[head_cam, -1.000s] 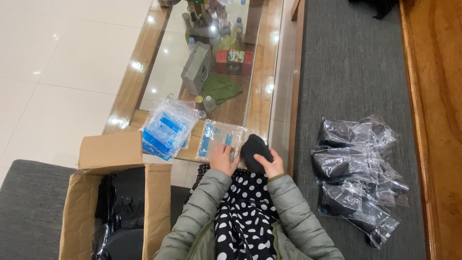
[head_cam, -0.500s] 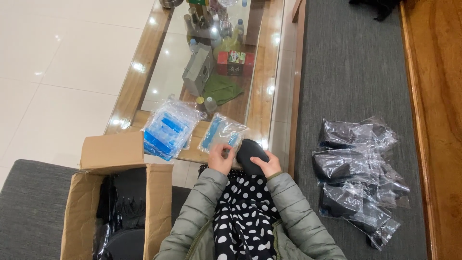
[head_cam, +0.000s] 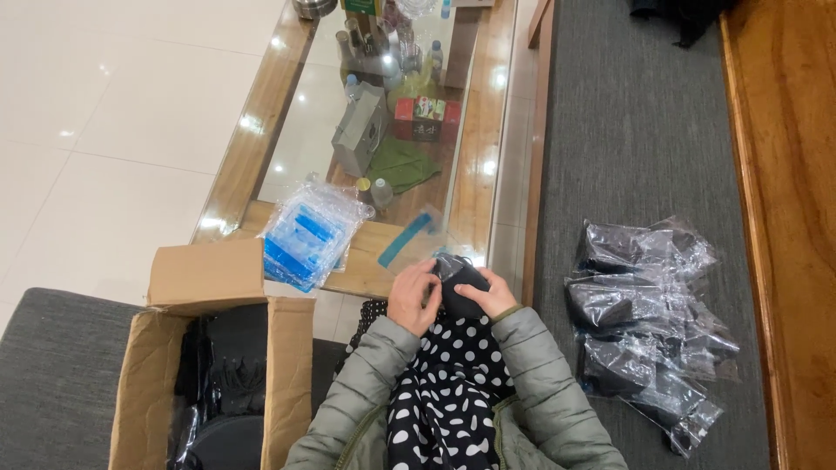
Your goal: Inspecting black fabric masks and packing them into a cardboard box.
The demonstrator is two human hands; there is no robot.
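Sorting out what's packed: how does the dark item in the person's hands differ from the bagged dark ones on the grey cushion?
The dark fabric item is gripped by both hands, left hand and right hand, over the lap; the clear-plastic-bagged dark bundles lie untouched in a pile. The held one is only partly wrapped; the piled ones look fully bagged. Both are dark.

Pretty tight around the hands: open cardboard box (head_cam: pixel 218 365) stuffed with dark stuff blocks the left side, and a stack of clear bags with blue strips (head_cam: pixel 306 233) sits on the table edge (head_cam: pixel 374 252) just ahead-left. To the right, a pile of bagged black items (head_cam: pixel 649 322) takes up the grey cushion (head_cam: pixel 627 139), but there's open cushion beyond and between it and the lap. The far table is cluttered with bottles (head_cam: pixel 392 52).
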